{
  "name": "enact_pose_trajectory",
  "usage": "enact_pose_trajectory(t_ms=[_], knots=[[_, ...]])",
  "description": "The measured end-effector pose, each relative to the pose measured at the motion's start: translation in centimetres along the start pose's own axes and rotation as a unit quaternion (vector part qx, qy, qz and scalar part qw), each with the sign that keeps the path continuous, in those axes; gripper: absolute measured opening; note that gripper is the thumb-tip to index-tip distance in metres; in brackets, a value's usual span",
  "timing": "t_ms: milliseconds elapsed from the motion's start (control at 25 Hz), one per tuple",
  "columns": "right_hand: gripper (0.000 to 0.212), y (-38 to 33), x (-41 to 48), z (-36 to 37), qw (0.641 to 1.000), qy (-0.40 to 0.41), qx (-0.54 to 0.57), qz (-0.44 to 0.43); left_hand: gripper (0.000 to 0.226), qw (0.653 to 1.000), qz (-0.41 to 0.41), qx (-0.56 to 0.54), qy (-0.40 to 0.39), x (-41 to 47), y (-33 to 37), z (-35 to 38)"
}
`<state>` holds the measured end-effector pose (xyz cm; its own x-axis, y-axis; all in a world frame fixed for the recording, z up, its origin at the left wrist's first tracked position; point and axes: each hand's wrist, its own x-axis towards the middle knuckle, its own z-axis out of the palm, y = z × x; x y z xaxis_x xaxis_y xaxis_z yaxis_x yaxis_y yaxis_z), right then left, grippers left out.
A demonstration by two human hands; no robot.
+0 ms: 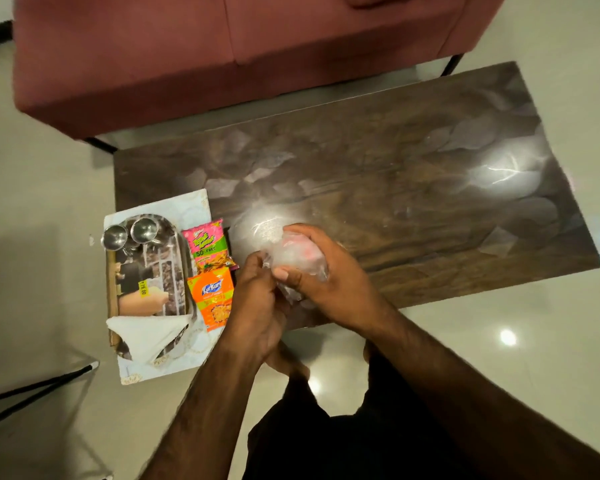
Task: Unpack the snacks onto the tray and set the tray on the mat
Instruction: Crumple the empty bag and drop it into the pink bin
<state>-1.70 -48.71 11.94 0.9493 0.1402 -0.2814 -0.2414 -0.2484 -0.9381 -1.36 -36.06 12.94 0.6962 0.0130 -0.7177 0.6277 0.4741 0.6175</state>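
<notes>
Both hands work a crumpled clear plastic bag (pixel 293 252) with something pink inside, over the near edge of the dark table (pixel 395 174). My right hand (pixel 326 275) wraps around the bag from the right. My left hand (pixel 260 299) pinches its lower left part. A pink-and-green snack packet (pixel 208 245) and an orange snack packet (pixel 212 297) lie flat on the table beside a shiny steel tray (pixel 153 275). The tray rests on a pale patterned mat (pixel 193 206) at the table's left end.
Two small steel bowls (pixel 130 233) stand at the tray's far end. A folded white napkin (pixel 146 332) lies over its near end. A maroon sofa (pixel 222 46) stands behind the table. Glossy pale floor surrounds it, with thin black furniture legs (pixel 35 386) at left.
</notes>
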Motion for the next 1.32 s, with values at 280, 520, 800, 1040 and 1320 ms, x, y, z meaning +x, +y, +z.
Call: enact_pose_trajectory(t_ms=[280, 520, 800, 1040, 1320], knots=[[0.062, 3.4, 1.1, -7.2, 0.980, 0.163, -0.116, -0.023, 0.029, 0.980, -0.010, 0.143, -0.139, 3.0, -2.3, 7.8], [0.082, 6.7, 0.2, -16.9, 0.988, 0.099, 0.108, 0.046, 0.030, 0.957, 0.041, 0.262, -0.119, 6.0, -5.8, 17.0], [0.060, 11.7, -2.7, -28.3, 0.939, 0.298, 0.120, 0.122, 0.032, 0.939, -0.025, 0.304, -0.161, 8.0, -12.0, 30.6], [0.052, 17.3, -2.6, -38.0, 0.871, 0.450, 0.115, 0.162, 0.036, 0.859, -0.029, 0.445, -0.251, 8.3, -16.2, 39.6], [0.058, 27.1, 3.0, -51.5, 0.755, 0.572, 0.218, 0.237, 0.024, 0.797, -0.082, 0.557, -0.220, 9.7, -15.2, 34.7]])
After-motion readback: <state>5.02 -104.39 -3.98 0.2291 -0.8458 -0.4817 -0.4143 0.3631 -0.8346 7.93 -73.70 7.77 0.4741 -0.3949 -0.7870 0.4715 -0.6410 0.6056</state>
